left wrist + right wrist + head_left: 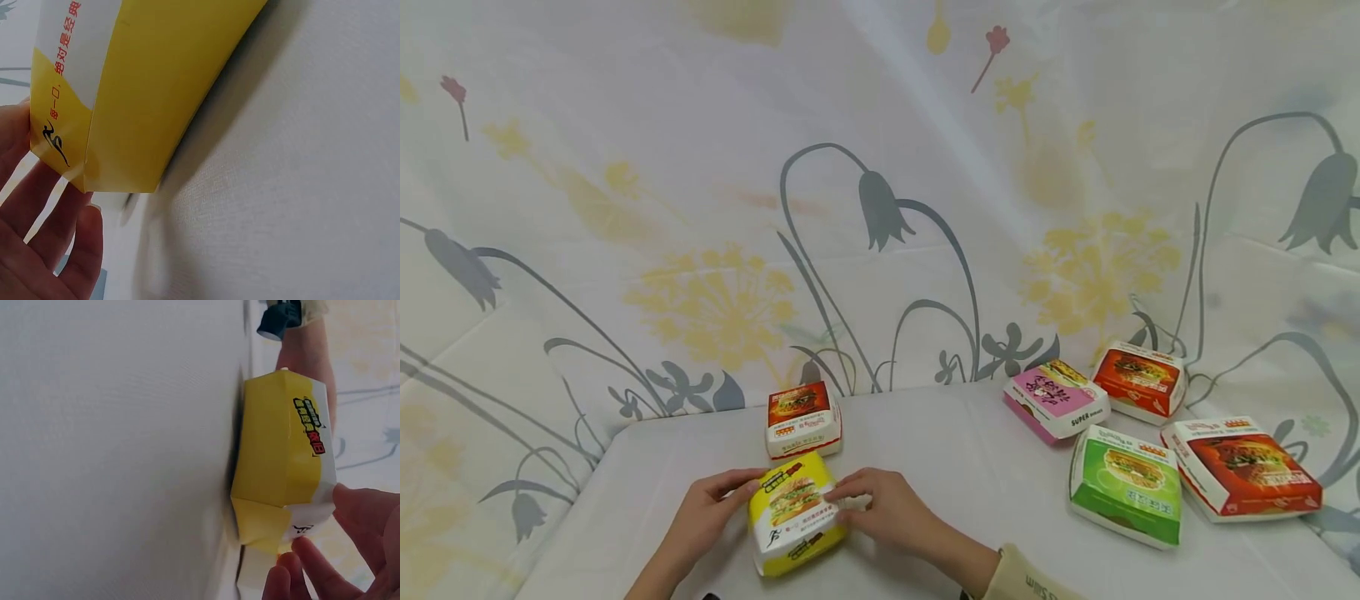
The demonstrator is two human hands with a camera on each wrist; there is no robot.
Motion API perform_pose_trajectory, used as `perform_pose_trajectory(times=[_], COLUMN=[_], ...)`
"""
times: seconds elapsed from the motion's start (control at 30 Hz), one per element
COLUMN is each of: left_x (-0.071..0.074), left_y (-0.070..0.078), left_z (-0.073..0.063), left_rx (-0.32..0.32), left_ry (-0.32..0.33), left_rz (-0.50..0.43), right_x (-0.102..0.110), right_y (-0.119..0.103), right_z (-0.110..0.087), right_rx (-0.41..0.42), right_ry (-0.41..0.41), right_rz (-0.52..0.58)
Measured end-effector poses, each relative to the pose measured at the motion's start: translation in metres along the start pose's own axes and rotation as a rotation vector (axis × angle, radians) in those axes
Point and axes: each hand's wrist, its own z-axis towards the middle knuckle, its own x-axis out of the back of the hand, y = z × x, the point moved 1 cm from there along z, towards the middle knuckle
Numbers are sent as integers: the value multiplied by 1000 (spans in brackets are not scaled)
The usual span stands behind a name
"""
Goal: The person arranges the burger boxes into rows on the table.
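Note:
A yellow-and-white burger box (795, 515) with a burger picture lies between my two hands near the front of the table. Along its left side, the left hand (713, 504) holds it with thumb and fingers. The right hand (887, 510) pinches the opposite side near the top edge. In the left wrist view, the left hand (47, 231) has fingertips at the corner of the yellow burger box (159, 87). From the right wrist, the right hand (356, 544) shows its thumb on the top and fingers at the side of the yellow burger box (269, 444).
Just behind stands a red-and-white burger box (803, 421). On the right are a pink box (1054, 400), a green box (1126, 485) and two red boxes, one at the back (1141, 381) and one in front (1242, 468). A flowered curtain (880, 275) rises behind the white table.

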Motion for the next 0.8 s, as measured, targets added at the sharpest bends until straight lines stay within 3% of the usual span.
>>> perform_pose_trajectory(times=[0.33, 0.63, 0.8], left_x=[-3, -5, -7], left_y=[1, -1, 0], left_z=[15, 21, 20], left_rx=[-51, -39, -39], left_ry=[-94, -70, -7], left_rz=[-69, -62, -17], right_x=[7, -3, -9], right_y=[2, -1, -2], right_z=[5, 3, 3], right_rx=[-48, -83, -116], right_ry=[-35, -47, -14], right_rz=[67, 111, 139])
